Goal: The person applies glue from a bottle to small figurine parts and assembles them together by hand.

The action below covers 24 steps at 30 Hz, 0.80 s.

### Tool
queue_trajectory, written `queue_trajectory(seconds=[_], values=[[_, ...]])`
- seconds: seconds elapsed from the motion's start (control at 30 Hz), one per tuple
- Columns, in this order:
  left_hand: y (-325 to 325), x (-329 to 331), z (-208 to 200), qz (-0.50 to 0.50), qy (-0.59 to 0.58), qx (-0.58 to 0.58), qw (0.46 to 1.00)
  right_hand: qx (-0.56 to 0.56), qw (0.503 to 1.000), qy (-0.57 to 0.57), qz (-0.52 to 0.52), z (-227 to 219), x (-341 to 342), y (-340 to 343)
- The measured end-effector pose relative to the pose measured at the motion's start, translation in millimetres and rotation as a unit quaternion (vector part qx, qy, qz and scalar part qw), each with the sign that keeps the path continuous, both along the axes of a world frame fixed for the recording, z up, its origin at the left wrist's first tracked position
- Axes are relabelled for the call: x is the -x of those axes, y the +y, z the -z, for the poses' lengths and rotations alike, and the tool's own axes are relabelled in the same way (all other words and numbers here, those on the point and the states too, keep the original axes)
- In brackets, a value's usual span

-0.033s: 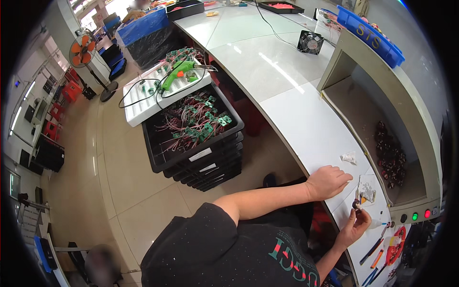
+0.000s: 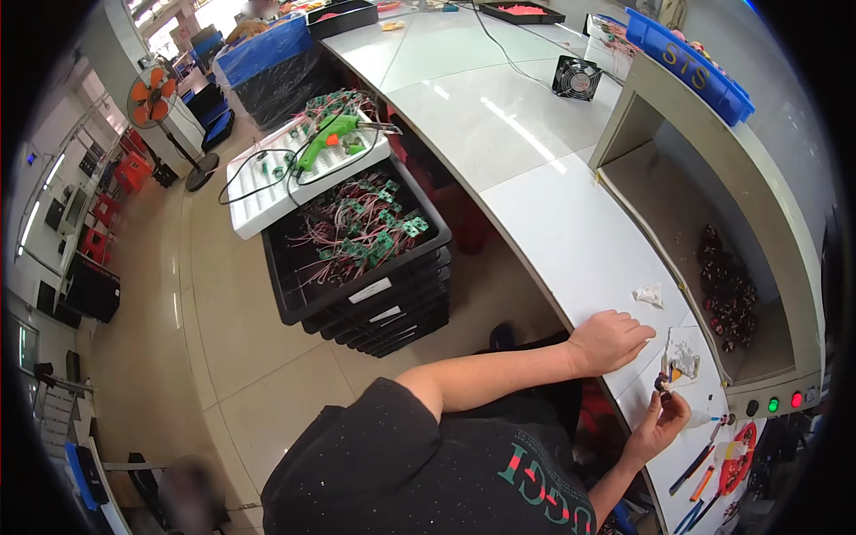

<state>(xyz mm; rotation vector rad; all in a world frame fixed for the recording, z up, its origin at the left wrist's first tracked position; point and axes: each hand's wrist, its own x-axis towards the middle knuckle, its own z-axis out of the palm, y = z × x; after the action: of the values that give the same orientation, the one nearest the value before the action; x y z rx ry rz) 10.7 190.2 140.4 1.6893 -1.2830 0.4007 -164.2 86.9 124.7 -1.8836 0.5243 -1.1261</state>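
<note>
My right hand (image 2: 658, 430) pinches a small dark round part (image 2: 662, 383) with pale bits on it, between thumb and fingers. That part is held at the near edge of a small white plate (image 2: 684, 346) smeared with grey material. To the left of the plate, my left hand (image 2: 613, 342) is closed, its fingers curled toward the right hand. Whatever it grips is hidden or too small to make out. A crumpled white tissue (image 2: 649, 294) lies on the table (image 2: 557, 214) just beyond the left hand.
On the right stands an open-fronted cabinet (image 2: 615, 125) with a heap of small dark parts (image 2: 727, 290) inside. Hand tools (image 2: 694, 468) and a red ring-shaped item (image 2: 738, 459) lie right of my right hand. Stacked black crates (image 2: 357, 299) hold wired green boards; a green glue gun (image 2: 325, 143) rests above.
</note>
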Motion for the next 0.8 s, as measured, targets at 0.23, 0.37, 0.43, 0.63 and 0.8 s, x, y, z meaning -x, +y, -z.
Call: queue_trajectory(seconds=[0.23,0.37,0.43,0.63,0.8], values=[[-29.6,-13.1,-4.2,-0.002,-0.01,-0.018,1.0,0.009,0.999,0.003,-0.032,-0.2,-7.2,-29.6],[-51.0,-17.6,-3.3,0.005,-0.009,-0.055,0.998,-0.007,1.0,-0.019,-0.018,1.4,-7.5,-46.1],[-61.0,-20.1,-3.9,0.019,-0.013,-0.066,0.998,-0.003,0.999,-0.032,-0.029,5.3,-7.1,-59.1],[-115.8,-4.5,29.0,0.011,0.007,-0.109,0.994,0.032,0.998,0.009,-0.049,5.9,-4.2,-108.9],[-130.5,11.8,51.3,0.056,0.106,-0.117,0.986,-0.054,0.992,-0.092,-0.065,19.0,14.7,-117.9]])
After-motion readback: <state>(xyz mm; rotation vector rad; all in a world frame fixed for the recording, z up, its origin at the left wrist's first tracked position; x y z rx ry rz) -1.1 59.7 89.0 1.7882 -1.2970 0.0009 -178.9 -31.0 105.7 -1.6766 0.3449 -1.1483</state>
